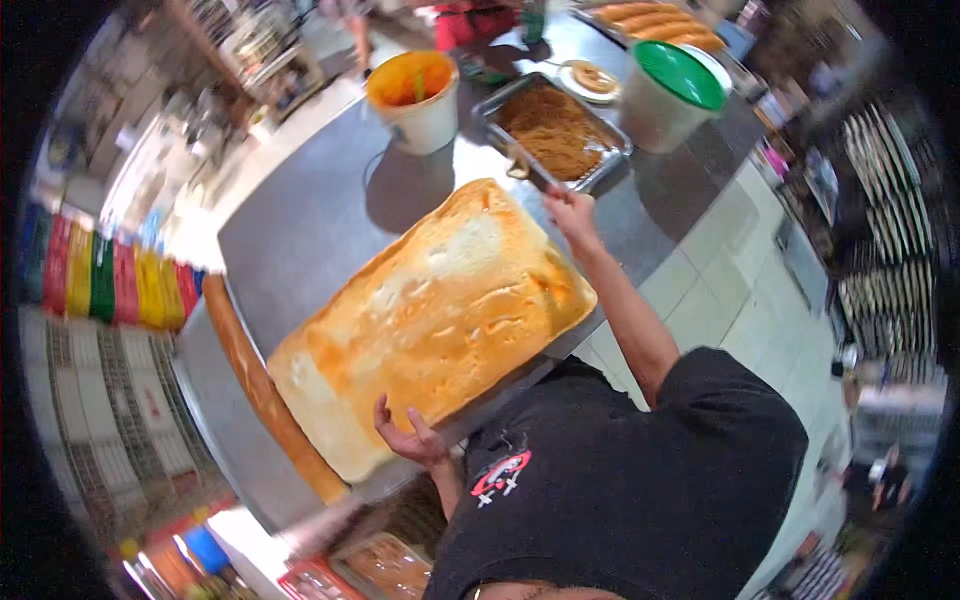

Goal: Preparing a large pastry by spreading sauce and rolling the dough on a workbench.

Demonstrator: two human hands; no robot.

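A large rectangular sheet of sponge cake [430,320] lies across the steel table, with a shiny orange coating spread unevenly over its pale top. My left hand [412,438] is at its near edge, palm up, fingers apart and holding nothing. Beyond the far right corner, my right hand [570,212] is closed round the handle of a thin spatula-like tool, blurred, that reaches toward a metal tray [607,170]. Brown, streaky filling [558,130] covers the tray's bottom. Left of the tray stands a white bucket [420,130] with orange smears inside.
Along the cake's left end lies a long brown rod or roll [262,390]. A tub with a green lid [672,105] and a small plate [590,82] stand by the tray. Long golden rolls [660,25] lie at the back right. Stacked crates [110,270] are to the left.
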